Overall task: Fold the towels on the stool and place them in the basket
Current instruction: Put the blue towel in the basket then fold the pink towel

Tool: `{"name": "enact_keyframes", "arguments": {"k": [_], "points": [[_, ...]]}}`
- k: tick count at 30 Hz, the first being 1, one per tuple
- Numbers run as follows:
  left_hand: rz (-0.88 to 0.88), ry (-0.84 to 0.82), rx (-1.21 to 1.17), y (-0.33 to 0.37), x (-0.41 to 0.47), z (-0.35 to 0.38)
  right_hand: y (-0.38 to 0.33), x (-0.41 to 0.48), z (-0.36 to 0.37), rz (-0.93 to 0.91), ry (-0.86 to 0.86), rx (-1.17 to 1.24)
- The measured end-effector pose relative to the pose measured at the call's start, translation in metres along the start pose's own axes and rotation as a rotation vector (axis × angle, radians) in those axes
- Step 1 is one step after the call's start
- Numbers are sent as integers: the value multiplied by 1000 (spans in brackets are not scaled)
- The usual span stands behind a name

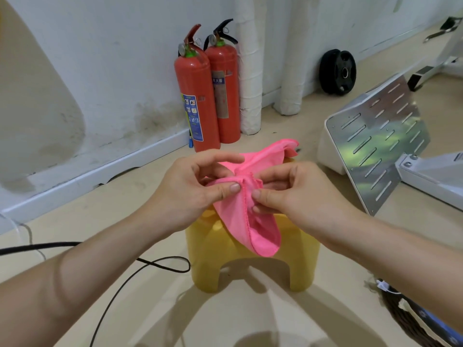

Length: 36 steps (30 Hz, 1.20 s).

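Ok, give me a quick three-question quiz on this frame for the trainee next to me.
1. True or false: the left hand and the right hand both pinch the pink towel.
2. The towel is held over which thing? A) yellow stool B) wooden chair C) cardboard box
3. How many red fire extinguishers are in view?

Key: 1 true; 2 A; 3 two.
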<state>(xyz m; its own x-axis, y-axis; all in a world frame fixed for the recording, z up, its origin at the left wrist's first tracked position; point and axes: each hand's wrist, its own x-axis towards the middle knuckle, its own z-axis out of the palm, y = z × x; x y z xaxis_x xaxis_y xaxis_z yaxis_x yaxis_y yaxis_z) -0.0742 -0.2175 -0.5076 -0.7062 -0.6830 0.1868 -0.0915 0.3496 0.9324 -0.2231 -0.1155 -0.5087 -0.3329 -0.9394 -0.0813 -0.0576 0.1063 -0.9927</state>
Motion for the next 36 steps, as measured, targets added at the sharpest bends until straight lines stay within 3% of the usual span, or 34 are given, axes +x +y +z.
{"name": "enact_keyframes", "arguments": {"k": [5,14,24,31,36], "points": [[16,-10,64,4,0,2,-3,-1,-2,7,-78,13],[8,32,-84,6,-2,1,-2,2,-9,122,-121,91],[107,61,-68,3,0,10,-7,1,-6,30,-46,-1],[141,162,-5,0,2,16,-8,0,-6,98,-113,217],[100,188,24,6,3,17,-11,0,-5,21,-146,142]]}}
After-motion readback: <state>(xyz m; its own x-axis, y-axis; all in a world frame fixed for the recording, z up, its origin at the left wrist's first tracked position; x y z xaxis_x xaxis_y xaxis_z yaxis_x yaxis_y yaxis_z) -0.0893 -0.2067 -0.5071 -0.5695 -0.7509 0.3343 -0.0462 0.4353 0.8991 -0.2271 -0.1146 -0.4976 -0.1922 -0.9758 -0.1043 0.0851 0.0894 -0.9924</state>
